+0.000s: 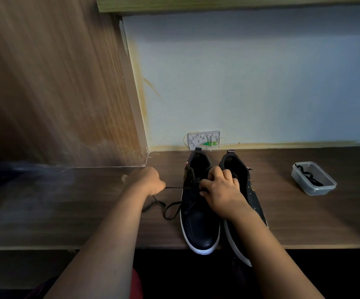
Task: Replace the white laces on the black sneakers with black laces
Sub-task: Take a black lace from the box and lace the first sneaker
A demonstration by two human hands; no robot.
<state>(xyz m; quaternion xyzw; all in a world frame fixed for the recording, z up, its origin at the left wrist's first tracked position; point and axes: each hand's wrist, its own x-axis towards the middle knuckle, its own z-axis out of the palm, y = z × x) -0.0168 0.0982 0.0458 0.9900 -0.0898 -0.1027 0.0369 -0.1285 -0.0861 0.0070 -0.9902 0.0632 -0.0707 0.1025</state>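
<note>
While the left hand (148, 180) pulls the black lace (173, 187) sideways:
The right hand (220, 188) grips the sneaker (198, 223), probably at the eyelets; a hard pull may drag it.

- Two black sneakers with white soles stand side by side on the wooden tabletop (304, 212), toes toward the person and poking slightly past the near edge.
- The left hand (146, 180) is closed round a black lace (174, 187), which runs taut from that hand to the left sneaker (198, 216).
- More of the lace lies looped on the tabletop just left of that sneaker.
- The right hand (220, 188) rests over the eyelet area, fingers curled at the left sneaker's tongue, covering part of the right sneaker (248, 190).
- A clear plastic container (313, 178) sits well to the right, a black lace inside.
- A white wall box (204, 140) sits behind the heels.
</note>
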